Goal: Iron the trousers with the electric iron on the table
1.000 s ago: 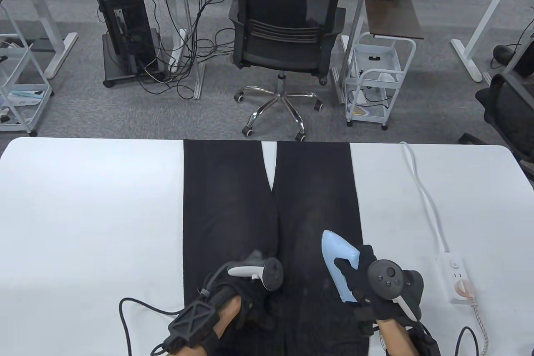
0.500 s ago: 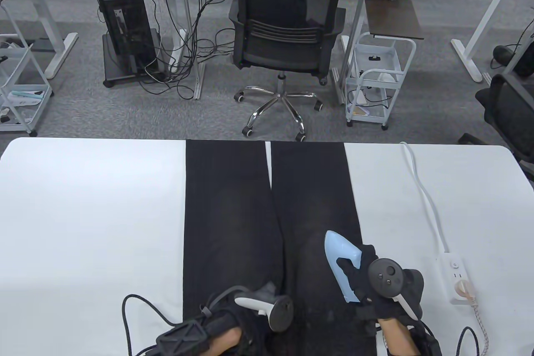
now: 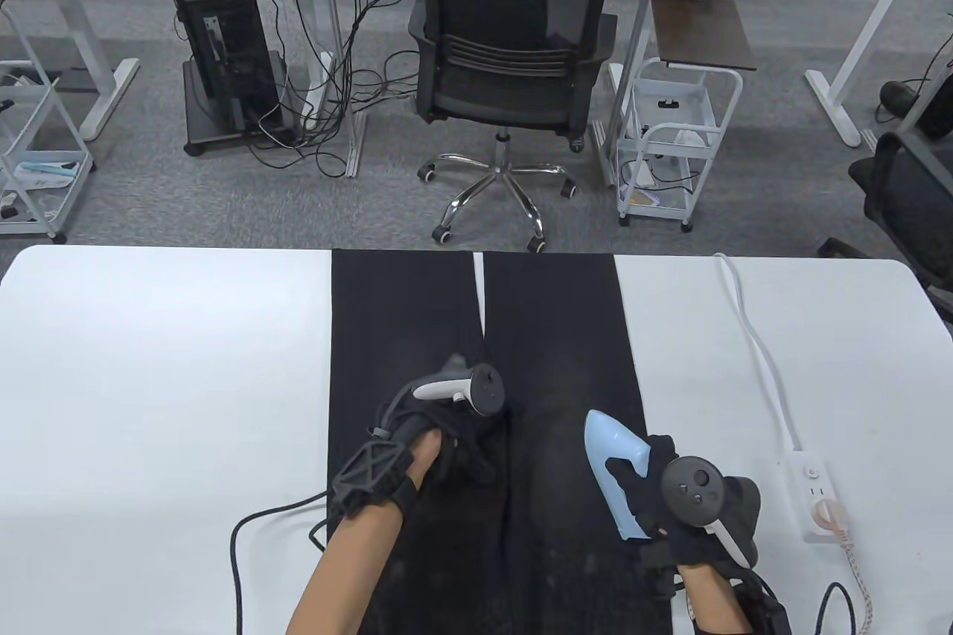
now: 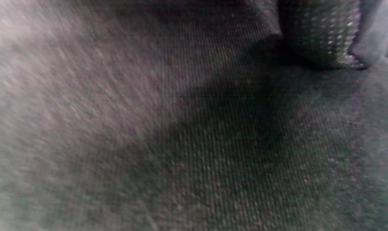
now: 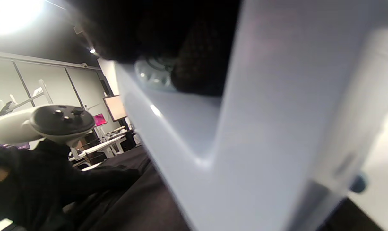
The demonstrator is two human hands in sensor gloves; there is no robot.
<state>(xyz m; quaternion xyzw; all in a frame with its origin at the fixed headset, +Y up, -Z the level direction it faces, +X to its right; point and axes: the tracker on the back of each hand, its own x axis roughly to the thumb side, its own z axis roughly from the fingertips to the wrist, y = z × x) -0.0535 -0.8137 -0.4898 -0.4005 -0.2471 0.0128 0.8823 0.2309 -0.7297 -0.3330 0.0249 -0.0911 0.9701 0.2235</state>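
Black trousers [image 3: 555,337] lie flat on the white table [image 3: 164,367], legs pointing away from me. My left hand [image 3: 454,434] rests flat on the cloth near the crotch seam; its wrist view shows only dark cloth [image 4: 181,128] and a gloved fingertip [image 4: 312,35]. My right hand [image 3: 655,486] grips the handle of the light blue iron [image 3: 610,464], which sits on the right trouser leg with its tip pointing away. The iron's body [image 5: 245,128] fills the right wrist view, where my left hand [image 5: 36,173] shows at the left.
A white power strip [image 3: 815,493] lies on the table right of the iron, with a white cable [image 3: 759,352] running to the far edge and a braided cord [image 3: 860,583] toward me. A black office chair [image 3: 514,62] and a white cart [image 3: 674,136] stand beyond the table.
My left hand slid back toward me, then moved forward up the trousers to near the crotch. The trouser legs drew closer together. The iron shifted slightly right and toward me.
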